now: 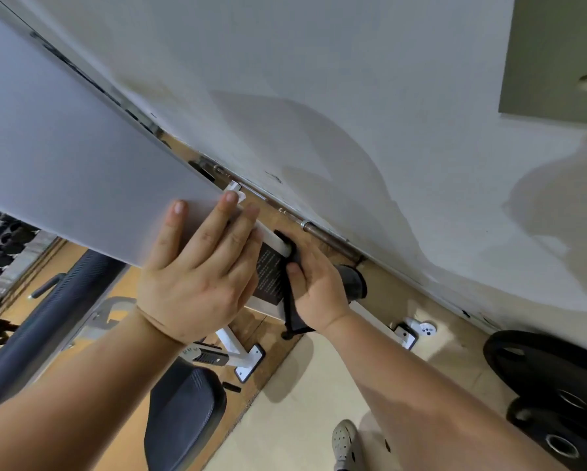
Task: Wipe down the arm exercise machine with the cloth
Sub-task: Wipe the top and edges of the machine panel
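Left hand (197,277) flat, straight-fingered, on one grey panel (64,164) — right hand (316,287) tight around one dark cloth (294,316).

The left hand (200,266) lies flat, fingers straight and spread. Just to its right, the right hand (319,287) grips a dark cloth (291,312).

Bare left hand (197,280) and bare right hand (316,290), uncovered skin running on along left forearm (64,396) and right forearm (421,385) down to the frame edge. Broad fingers (217,229) with short-trimmed nails. Marked crease across left wrist (154,322). Low in view, one foot in a grey-beige clog-style shoe (345,443): rounded toe, round vent holes over the upper, moulded look. Holes dark against the pale upper. Shoe cut off by the bottom edge, heel unseen.
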